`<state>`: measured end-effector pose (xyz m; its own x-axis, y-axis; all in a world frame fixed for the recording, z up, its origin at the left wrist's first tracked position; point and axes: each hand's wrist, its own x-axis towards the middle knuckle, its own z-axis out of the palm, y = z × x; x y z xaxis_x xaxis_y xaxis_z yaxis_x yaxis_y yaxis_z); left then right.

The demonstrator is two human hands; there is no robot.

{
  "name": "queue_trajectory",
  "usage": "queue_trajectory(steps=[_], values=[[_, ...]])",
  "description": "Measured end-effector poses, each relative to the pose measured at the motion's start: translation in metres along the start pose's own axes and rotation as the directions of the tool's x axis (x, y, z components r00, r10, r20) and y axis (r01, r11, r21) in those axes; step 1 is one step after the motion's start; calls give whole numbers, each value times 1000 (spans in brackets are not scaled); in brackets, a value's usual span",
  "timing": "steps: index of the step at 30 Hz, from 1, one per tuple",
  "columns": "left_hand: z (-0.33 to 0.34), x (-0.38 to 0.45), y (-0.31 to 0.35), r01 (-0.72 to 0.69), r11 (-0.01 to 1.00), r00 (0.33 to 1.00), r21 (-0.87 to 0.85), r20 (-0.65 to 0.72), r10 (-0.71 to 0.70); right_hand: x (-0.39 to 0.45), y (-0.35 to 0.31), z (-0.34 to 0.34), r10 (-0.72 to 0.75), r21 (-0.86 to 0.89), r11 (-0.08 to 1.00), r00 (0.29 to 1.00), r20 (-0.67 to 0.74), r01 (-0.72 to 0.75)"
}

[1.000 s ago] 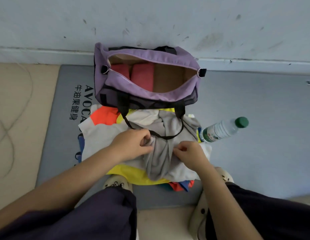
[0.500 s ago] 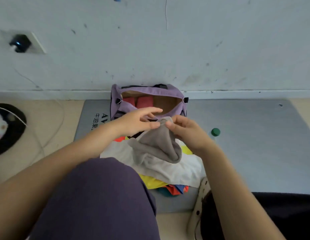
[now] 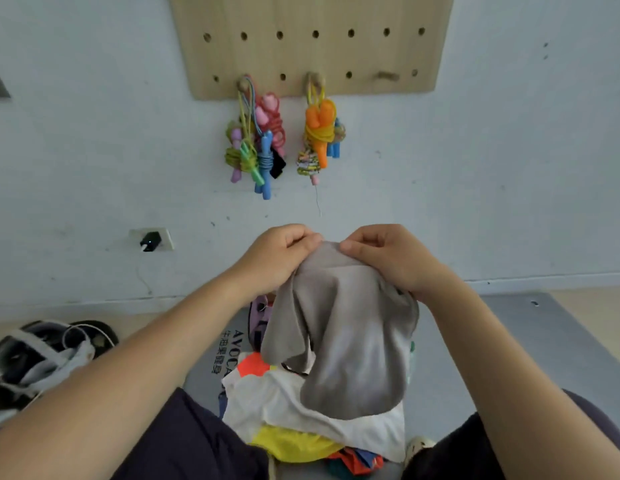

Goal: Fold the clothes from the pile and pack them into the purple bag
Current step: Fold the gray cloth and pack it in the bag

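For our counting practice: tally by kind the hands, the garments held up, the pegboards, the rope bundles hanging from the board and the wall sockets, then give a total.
Hands: 2 (left hand, right hand)
Garments held up: 1 (grey garment)
Pegboards: 1 (pegboard)
Rope bundles: 2 (left bundle, right bundle)
Wall sockets: 1 (wall socket)
Total: 7

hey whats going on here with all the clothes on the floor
A person is sorting laundry on a grey mat. Both hands pinch the top edge of a grey garment, left hand and right hand close together, holding it up so it hangs above the pile of clothes. It is not folded yet. The purple bag sits mostly hidden behind the garment, by the wall.
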<state>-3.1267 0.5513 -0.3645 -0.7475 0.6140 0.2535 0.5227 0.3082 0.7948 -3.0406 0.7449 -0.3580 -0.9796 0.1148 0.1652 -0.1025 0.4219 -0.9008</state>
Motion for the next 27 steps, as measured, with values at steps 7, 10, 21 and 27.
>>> queue_trajectory(steps=[7, 10, 21, 27], values=[[0, -22, -5, 22, 997, 997, -69, -66, -26, -10, 0, 5, 19, 34, 999, 984, 177, -25], [-4, -34, -20, 21, 997, 998, -78, -61, -26, -16, 7, 12, -15, 183, 983, 989, 144, -12], [-14, -58, -59, 88, 930, 984, 358, -177, -25, -21, -1, 20, 23, 90, 996, 999, -35, -20], [-4, -55, -43, 290, 898, 933, -331, -111, -342, -12, -1, 19, -35, 132, 990, 995, -89, 47]])
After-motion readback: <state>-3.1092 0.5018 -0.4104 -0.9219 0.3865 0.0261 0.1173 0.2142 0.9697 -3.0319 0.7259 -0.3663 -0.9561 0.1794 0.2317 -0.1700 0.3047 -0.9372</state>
